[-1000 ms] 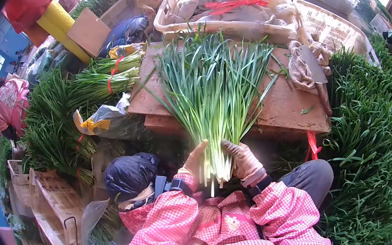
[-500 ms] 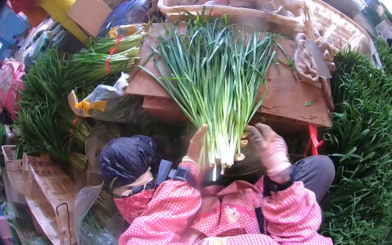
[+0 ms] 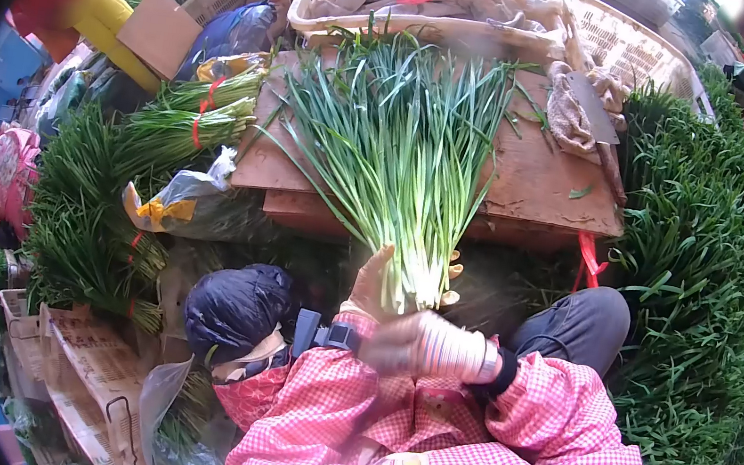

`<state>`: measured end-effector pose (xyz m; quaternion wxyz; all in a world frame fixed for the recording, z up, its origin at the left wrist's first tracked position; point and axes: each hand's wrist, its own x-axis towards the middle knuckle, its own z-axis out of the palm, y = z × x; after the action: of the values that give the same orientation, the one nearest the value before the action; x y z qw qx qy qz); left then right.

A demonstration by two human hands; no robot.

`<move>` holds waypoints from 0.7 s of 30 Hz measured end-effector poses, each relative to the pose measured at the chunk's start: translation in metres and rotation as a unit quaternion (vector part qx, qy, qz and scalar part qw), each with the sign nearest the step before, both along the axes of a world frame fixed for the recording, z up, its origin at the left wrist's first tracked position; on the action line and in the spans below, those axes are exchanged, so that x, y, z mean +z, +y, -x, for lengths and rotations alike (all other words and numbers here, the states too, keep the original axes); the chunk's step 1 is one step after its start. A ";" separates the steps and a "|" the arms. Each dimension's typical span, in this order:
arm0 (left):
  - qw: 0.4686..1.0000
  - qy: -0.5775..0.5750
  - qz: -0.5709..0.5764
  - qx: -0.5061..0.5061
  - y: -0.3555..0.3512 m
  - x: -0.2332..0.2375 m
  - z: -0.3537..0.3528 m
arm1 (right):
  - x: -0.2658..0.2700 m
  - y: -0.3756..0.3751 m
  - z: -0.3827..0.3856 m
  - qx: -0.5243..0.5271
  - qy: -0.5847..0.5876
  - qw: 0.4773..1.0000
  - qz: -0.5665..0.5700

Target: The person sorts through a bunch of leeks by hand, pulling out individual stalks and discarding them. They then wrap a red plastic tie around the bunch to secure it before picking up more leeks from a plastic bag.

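Note:
A loose bunch of garlic chives lies with its green leaves fanned over the wooden board and its pale stem ends toward me. My left hand is closed around the lower stems; its fingertips show on the far right side of them. My right hand, blurred by motion, is just below the stem ends, in front of my lap. Several thin pale and reddish bands circle this hand near the wrist. Its fingers are too smeared to show whether they hold anything.
A cleaver rests on a cloth at the board's right. Chive bundles with red ties lie left; a large mass of chives stands right. Behind the board is a white basket with cloths and red strips. A navy padded item is beside my left arm.
My right hand has swept left and toward me, from the right of the stems to below their ends. My left hand keeps its hold on the chives.

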<state>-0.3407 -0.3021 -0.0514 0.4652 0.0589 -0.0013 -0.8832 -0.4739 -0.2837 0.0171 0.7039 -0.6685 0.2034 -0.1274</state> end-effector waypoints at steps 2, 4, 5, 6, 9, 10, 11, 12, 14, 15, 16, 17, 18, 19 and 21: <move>1.000 -0.020 -0.023 -0.006 0.001 -0.002 0.001 | -0.001 -0.004 -0.012 -0.140 0.042 0.957 -0.251; 0.999 -0.025 -0.033 -0.015 -0.001 0.004 -0.003 | 0.004 0.007 -0.017 -0.089 0.017 0.989 -0.119; 0.999 -0.025 -0.026 -0.011 0.000 0.003 -0.003 | 0.005 0.006 -0.014 -0.054 0.007 0.995 -0.078; 1.000 -0.023 -0.017 -0.009 0.000 0.001 -0.002 | 0.008 0.004 -0.010 -0.021 -0.001 0.999 -0.035; 0.997 -0.068 -0.022 0.000 0.001 -0.005 -0.002 | 0.026 -0.017 0.010 -0.135 0.101 0.962 -0.214; 0.998 -0.047 -0.043 0.004 0.003 -0.007 -0.002 | 0.034 -0.018 0.020 -0.173 0.086 0.954 -0.228; 0.997 -0.031 -0.066 0.006 0.003 -0.013 -0.003 | 0.042 -0.019 0.030 -0.210 0.069 0.945 -0.240; 0.996 -0.014 -0.088 0.006 0.003 -0.019 -0.003 | 0.045 -0.023 0.036 -0.269 0.111 0.909 -0.299; 0.997 -0.015 -0.078 -0.004 0.003 -0.021 -0.004 | -0.015 -0.035 0.045 -0.410 0.060 0.904 -0.109; 0.997 -0.016 -0.074 -0.009 0.003 -0.022 -0.005 | -0.042 -0.047 0.050 -0.390 0.224 0.871 0.198; 0.996 -0.031 -0.079 -0.006 0.004 -0.024 -0.006 | -0.056 -0.053 0.047 -0.367 0.290 0.861 0.201; 0.995 -0.045 -0.086 -0.004 0.006 -0.027 -0.007 | -0.069 -0.057 0.041 -0.346 0.228 0.896 0.160; 0.994 -0.059 -0.090 0.000 0.006 -0.030 -0.008 | -0.073 -0.062 0.033 -0.321 0.164 0.925 0.120; 0.990 -0.065 -0.128 -0.002 0.006 -0.035 -0.011 | -0.068 -0.068 0.022 -0.316 0.214 0.922 0.066; 0.984 -0.109 -0.143 0.006 0.010 -0.042 -0.014 | -0.062 -0.073 0.008 -0.277 0.325 0.902 0.066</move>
<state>-0.3272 -0.2918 -0.0936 0.4546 0.2207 0.0747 -0.8597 -0.4819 -0.3570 -0.0446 0.4891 -0.6343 0.5891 -0.1065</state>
